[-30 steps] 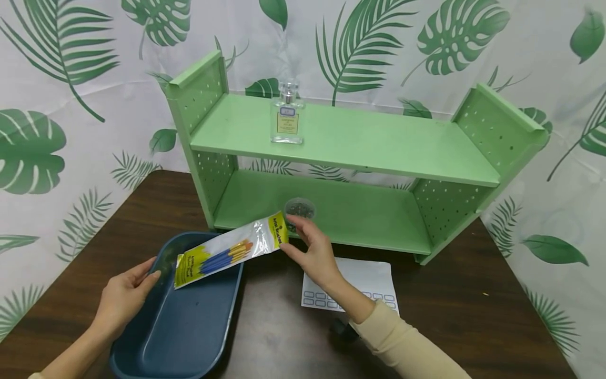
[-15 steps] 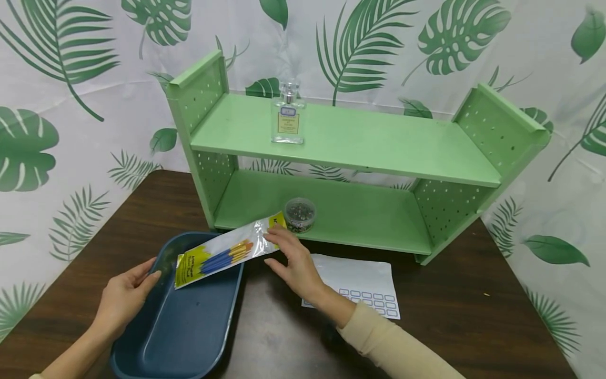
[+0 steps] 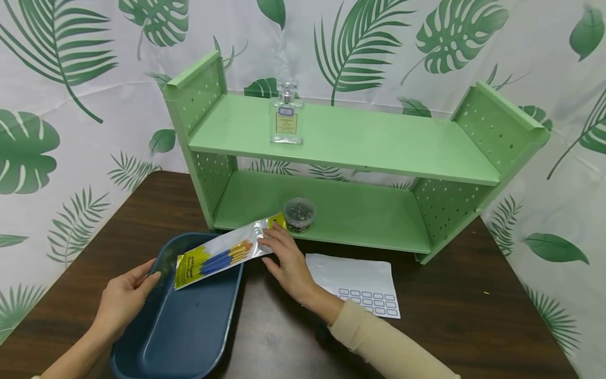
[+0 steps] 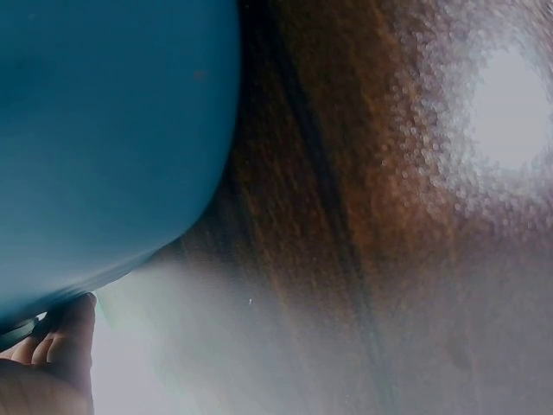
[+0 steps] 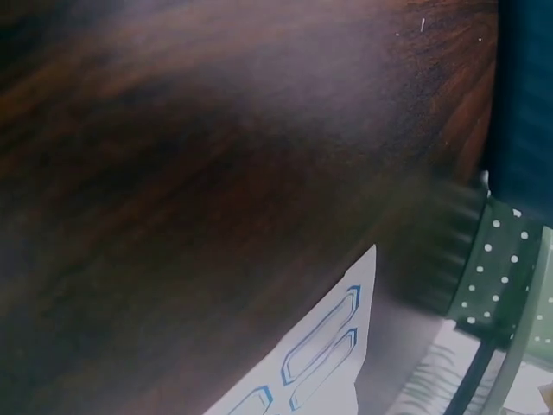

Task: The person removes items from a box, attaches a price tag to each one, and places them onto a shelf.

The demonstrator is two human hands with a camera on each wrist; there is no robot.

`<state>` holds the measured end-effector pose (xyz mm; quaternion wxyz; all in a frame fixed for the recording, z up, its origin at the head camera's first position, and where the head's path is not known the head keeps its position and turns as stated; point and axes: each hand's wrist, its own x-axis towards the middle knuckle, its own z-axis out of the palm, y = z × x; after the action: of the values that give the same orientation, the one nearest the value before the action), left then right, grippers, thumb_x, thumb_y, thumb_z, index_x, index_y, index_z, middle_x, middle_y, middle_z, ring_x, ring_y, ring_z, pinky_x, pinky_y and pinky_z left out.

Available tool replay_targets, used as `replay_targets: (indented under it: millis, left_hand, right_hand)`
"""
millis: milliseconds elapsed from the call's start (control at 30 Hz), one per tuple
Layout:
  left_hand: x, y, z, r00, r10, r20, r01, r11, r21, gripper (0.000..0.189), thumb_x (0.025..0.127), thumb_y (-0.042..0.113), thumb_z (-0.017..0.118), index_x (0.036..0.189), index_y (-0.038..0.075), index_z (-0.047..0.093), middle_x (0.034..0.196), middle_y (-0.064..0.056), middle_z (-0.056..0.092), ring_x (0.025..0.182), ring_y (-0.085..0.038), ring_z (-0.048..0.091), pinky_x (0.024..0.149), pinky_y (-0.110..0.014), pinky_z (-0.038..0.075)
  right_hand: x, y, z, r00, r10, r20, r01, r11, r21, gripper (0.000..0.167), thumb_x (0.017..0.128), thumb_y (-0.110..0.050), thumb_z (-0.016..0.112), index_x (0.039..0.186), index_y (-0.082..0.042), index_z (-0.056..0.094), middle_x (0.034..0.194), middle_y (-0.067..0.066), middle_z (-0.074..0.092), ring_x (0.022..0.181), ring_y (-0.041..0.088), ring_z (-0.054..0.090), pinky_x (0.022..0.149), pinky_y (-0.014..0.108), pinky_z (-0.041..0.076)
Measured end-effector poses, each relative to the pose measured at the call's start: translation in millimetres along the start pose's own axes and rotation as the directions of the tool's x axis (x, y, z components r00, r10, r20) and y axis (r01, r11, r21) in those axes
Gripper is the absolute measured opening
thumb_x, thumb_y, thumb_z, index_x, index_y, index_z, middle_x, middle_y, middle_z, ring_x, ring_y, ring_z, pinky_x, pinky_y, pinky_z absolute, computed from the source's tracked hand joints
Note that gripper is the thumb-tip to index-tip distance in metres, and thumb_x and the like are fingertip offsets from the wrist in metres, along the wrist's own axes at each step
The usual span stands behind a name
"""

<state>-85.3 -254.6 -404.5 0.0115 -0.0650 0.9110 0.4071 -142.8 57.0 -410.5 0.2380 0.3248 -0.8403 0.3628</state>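
My left hand (image 3: 124, 296) grips the left rim of a deep blue tray (image 3: 191, 326). In the left wrist view, the fingers of the left hand (image 4: 60, 354) show at the tray's lower edge. A clear packet of artist brushes (image 3: 232, 251), yellow at both ends, lies slanted across the tray's far part, its right end beyond the rim. My right hand (image 3: 291, 268) rests its fingers on that right end, thumb apart below the packet's edge. The right wrist view shows no part of this hand.
Just behind the packet, a round clear tub (image 3: 300, 215) stands on the lower board of a green shelf (image 3: 360, 216). A glass perfume bottle (image 3: 286, 118) stands on the upper board. A sheet of blue-framed labels (image 3: 360, 276) lies on the dark wooden table (image 3: 454, 316).
My right hand has slid left and a little down along the packet's right end, uncovering the round tub and more of the label sheet. The packet, tray and left hand have hardly moved.
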Motion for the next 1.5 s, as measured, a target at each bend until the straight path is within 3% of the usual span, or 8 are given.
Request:
replay_targets:
  millis: [367, 567, 700, 833, 900, 1067, 1500]
  left_hand:
    - [-0.4, 1.2, 1.0, 1.000, -0.018, 0.009, 0.018, 1.000, -0.016, 0.055, 0.099, 0.033, 0.045, 0.138, -0.005, 0.041, 0.126, -0.031, 0.050, 0.105, -0.035, 0.058, 0.058, -0.019, 0.050]
    - [0.4, 0.1, 1.0, 0.999, -0.028, 0.017, 0.028, 0.999, -0.018, 0.055, 0.099, 0.032, 0.046, 0.138, -0.006, 0.041, 0.126, -0.031, 0.050, 0.100, -0.032, 0.061, 0.058, -0.019, 0.050]
    - [0.2, 0.4, 1.0, 1.000, -0.023, 0.010, 0.023, 0.999, -0.026, 0.054, 0.099, 0.032, 0.047, 0.137, -0.006, 0.042, 0.124, -0.031, 0.052, 0.091, -0.020, 0.064, 0.057, -0.020, 0.051]
    - [-0.1, 0.4, 1.2, 1.000, -0.017, 0.001, 0.017, 0.999, -0.031, 0.054, 0.099, 0.032, 0.047, 0.136, -0.006, 0.043, 0.124, -0.030, 0.053, 0.082, 0.000, 0.059, 0.058, -0.020, 0.051]
    - [-0.2, 0.0, 1.3, 1.000, -0.016, -0.003, 0.016, 1.000, -0.026, 0.053, 0.098, 0.032, 0.048, 0.136, -0.005, 0.044, 0.124, -0.030, 0.053, 0.082, 0.001, 0.058, 0.058, -0.019, 0.050]
    - [0.6, -1.8, 1.2, 1.000, -0.012, 0.000, 0.012, 1.000, -0.015, 0.054, 0.098, 0.033, 0.048, 0.136, -0.005, 0.043, 0.126, -0.029, 0.051, 0.098, -0.021, 0.062, 0.059, -0.016, 0.049]
    - [1.4, 0.5, 0.0, 1.000, 0.000, -0.005, 0.000, 1.000, 0.004, 0.053, 0.099, 0.031, 0.047, 0.136, -0.006, 0.043, 0.127, -0.030, 0.049, 0.112, -0.039, 0.053, 0.059, -0.014, 0.046]
  right_hand:
    - [0.2, 4.3, 5.1, 0.997, 0.009, -0.079, -0.005, 0.999, 0.047, 0.017, 0.078, 0.005, 0.071, 0.093, -0.001, 0.067, 0.108, 0.012, 0.064, 0.120, 0.032, 0.051, 0.106, 0.036, 0.037]
    - [-1.4, 3.2, 4.1, 0.996, 0.027, -0.089, -0.020, 0.996, 0.083, 0.010, 0.077, 0.001, 0.073, 0.087, -0.002, 0.069, 0.101, 0.010, 0.066, 0.110, 0.029, 0.057, 0.100, 0.032, 0.043]
    - [-3.0, 1.1, 2.1, 0.995, 0.061, -0.073, -0.053, 0.993, 0.101, 0.008, 0.078, -0.003, 0.074, 0.085, -0.004, 0.071, 0.098, 0.007, 0.068, 0.104, 0.024, 0.060, 0.093, 0.029, 0.047]
    - [-5.8, -1.7, -0.9, 0.992, 0.119, -0.047, -0.113, 0.986, 0.122, 0.006, 0.078, -0.005, 0.074, 0.084, -0.006, 0.072, 0.095, 0.005, 0.069, 0.098, 0.020, 0.062, 0.087, 0.027, 0.049]
    - [-7.8, -3.3, -2.8, 0.989, 0.147, -0.036, -0.141, 0.981, 0.134, 0.006, 0.078, -0.006, 0.074, 0.083, -0.007, 0.072, 0.092, 0.004, 0.070, 0.094, 0.018, 0.062, 0.084, 0.027, 0.050]
    - [-12.9, -7.3, -8.1, 0.984, 0.178, -0.015, -0.173, 0.970, 0.169, 0.004, 0.079, -0.007, 0.074, 0.081, -0.008, 0.071, 0.086, 0.002, 0.069, 0.086, 0.015, 0.062, 0.075, 0.025, 0.051]
    - [-24.2, -16.6, -29.1, 0.985, 0.170, -0.017, -0.163, 0.967, 0.196, 0.005, 0.079, -0.008, 0.075, 0.083, -0.010, 0.073, 0.082, -0.001, 0.069, 0.079, 0.010, 0.063, 0.068, 0.024, 0.051]
